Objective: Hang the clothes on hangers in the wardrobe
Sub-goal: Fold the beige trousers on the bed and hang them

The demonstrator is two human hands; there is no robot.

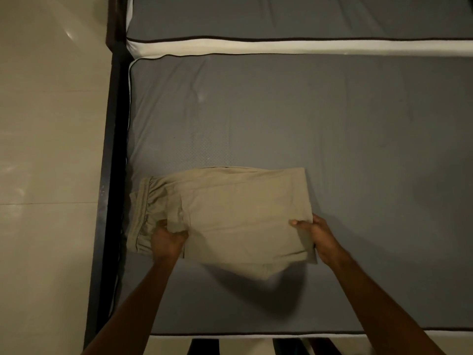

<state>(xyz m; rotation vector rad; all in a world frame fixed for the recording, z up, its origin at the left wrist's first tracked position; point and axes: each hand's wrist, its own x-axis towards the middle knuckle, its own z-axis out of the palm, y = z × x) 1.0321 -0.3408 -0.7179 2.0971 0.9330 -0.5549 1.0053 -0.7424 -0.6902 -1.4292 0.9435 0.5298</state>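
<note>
Step in hand, by my read: picking up the folded trousers (240,213) off the mattress (332,137), i.e. the start of hanging one garment. No hanger or wardrobe in view, so hanging itself is not yet begun.

Left hand (167,240) grips the fabric near the waistband end, fingers curled into the cloth, bunching it just beyond the knuckles. Right hand (316,235) pinches the opposite folded edge, thumb on top, fingers tucked under & out of sight. Trousers span the whole gap between the two hands; near edge, below the hands & toward the person, looks lifted w/ a dark shadow under it & is blurred, so prob. coming off the bed; far edge seems to rest on the mattress.

Next move calls for, I'd guess: lift clear w/ both hands keeping the fold together, carry to the wardrobe, then free one hand for a hanger. Risk: fold slipping open if either grip loosens.

Look: beige/khaki, soft thin cloth, folded into a rough rectangle, gathered elastic waistband beyond the left hand, a few creases.
</note>
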